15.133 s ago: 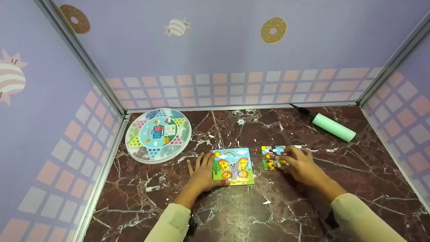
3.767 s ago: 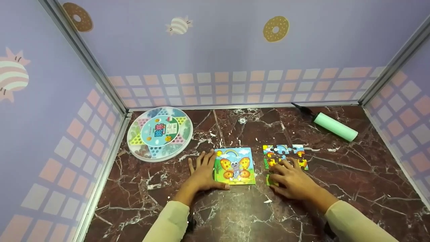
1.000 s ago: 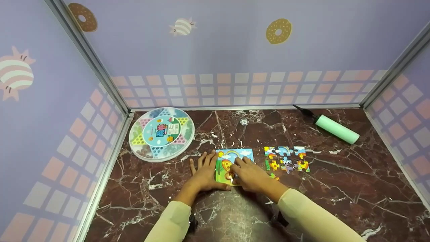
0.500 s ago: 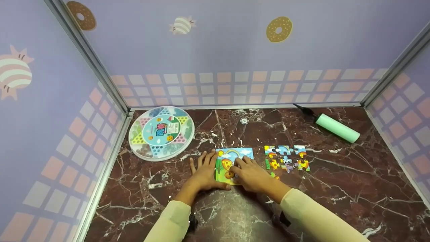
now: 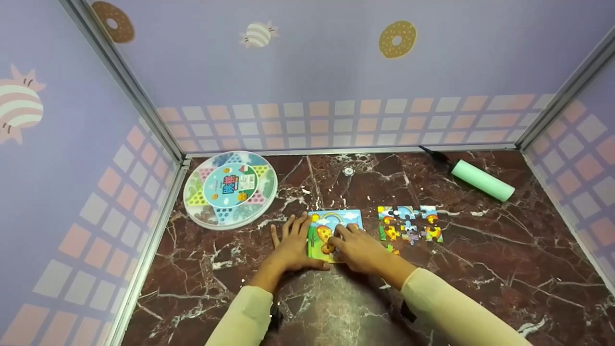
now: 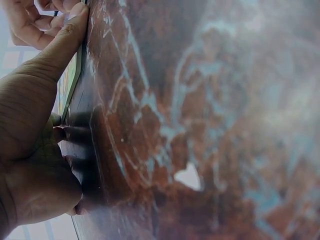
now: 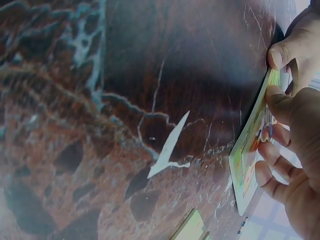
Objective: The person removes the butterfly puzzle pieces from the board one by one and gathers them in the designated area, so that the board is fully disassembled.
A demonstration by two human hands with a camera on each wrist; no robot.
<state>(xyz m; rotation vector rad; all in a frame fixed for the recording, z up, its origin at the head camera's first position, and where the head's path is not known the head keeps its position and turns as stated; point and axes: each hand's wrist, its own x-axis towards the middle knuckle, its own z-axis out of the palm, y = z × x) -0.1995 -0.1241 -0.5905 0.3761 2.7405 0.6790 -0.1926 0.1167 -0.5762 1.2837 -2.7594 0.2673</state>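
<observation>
A square butterfly picture puzzle board point(image 5: 314, 247) lies in front of me in the head view. My left hand point(image 5: 289, 252) steadies it, fingers spread along the left edge and thumb stretched along the near edge. Over the board's right half, my right hand point(image 5: 361, 251) covers part of the butterfly. In the right wrist view, its thumb and curled fingers pinch a thin puzzle piece point(image 7: 265, 132), tilted up from the board; the palm hides much of it. Several loose puzzle pieces point(image 5: 410, 234) lie in rows right of the board, one partly behind the right wrist.
A round, clear-lidded Chinese checkers set point(image 5: 229, 190) sits at the back left. At the back right lies a mint-green hand pump point(image 5: 483, 180) with a black nozzle. A small round disc point(image 5: 348, 171) is behind the board. Purple printed walls point(image 5: 317, 62) enclose the marble tabletop.
Since 3.8 seconds ago, my right hand has moved left from the loose pieces onto the board. Several more pieces now lie to the right than at 15.1 seconds ago. My left hand has stayed in place.
</observation>
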